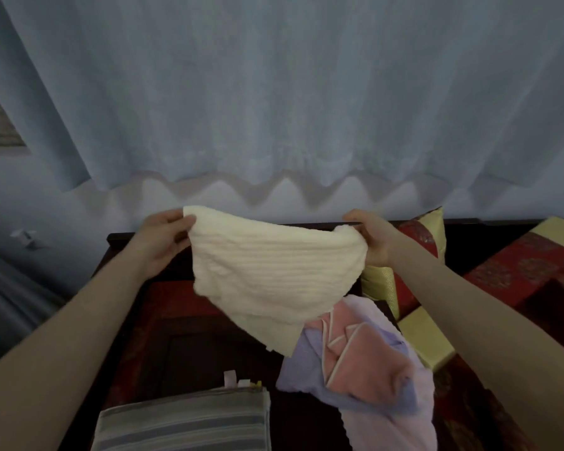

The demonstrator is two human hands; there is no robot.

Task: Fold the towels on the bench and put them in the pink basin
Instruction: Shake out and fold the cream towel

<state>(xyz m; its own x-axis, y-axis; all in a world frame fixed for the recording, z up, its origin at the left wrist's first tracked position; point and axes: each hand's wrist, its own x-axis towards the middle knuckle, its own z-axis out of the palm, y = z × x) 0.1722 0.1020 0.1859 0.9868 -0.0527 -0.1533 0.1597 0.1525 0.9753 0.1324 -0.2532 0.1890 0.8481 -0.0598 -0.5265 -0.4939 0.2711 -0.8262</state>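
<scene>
A cream ribbed towel (274,275) hangs in the air over the dark wooden bench (189,346). My left hand (163,242) pinches its upper left corner and my right hand (372,236) grips its upper right corner, so the cloth sags between them. Below its lower tip lies a loose heap: a pink towel (358,356) with white piping on top of a lilac towel (310,369) and a pale pink one (398,424). A folded grey striped towel (186,421) rests at the bench's near edge. The pink basin is not in view.
Red and yellow patterned cushions (508,275) cover the bench to the right. A pale blue curtain (274,92) hangs on the wall behind the bench. Grey fabric (10,294) shows at the left edge.
</scene>
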